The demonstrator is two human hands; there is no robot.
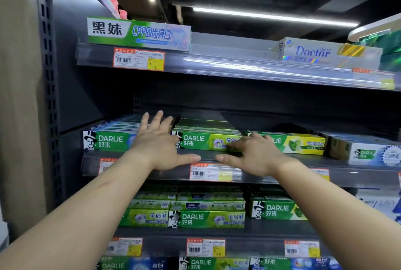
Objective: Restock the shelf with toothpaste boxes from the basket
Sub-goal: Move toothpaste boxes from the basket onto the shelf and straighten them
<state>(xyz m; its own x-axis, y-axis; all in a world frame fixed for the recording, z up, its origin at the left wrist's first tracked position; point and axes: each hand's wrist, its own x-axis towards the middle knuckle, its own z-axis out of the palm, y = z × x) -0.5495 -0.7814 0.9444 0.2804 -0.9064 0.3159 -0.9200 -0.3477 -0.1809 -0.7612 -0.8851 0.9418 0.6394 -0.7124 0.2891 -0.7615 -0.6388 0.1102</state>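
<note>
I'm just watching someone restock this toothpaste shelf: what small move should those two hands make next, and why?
Probably press the middle Darlie stack straight and flush with the shelf edge. The left hand lies flat with straight fingers on the left stack, the right hand rests open on the middle stack's front, and neither holds a box.

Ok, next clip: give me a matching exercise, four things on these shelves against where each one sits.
Things:
1. left hand
2. right hand
3. Doctor box
4. box with black characters

Places:
A. top shelf, right part
B. top shelf, left end
C. middle shelf, over the leftmost Darlie stack
D. middle shelf, on the front of the Darlie boxes further right

Pairs: 1-C, 2-D, 3-A, 4-B
</note>
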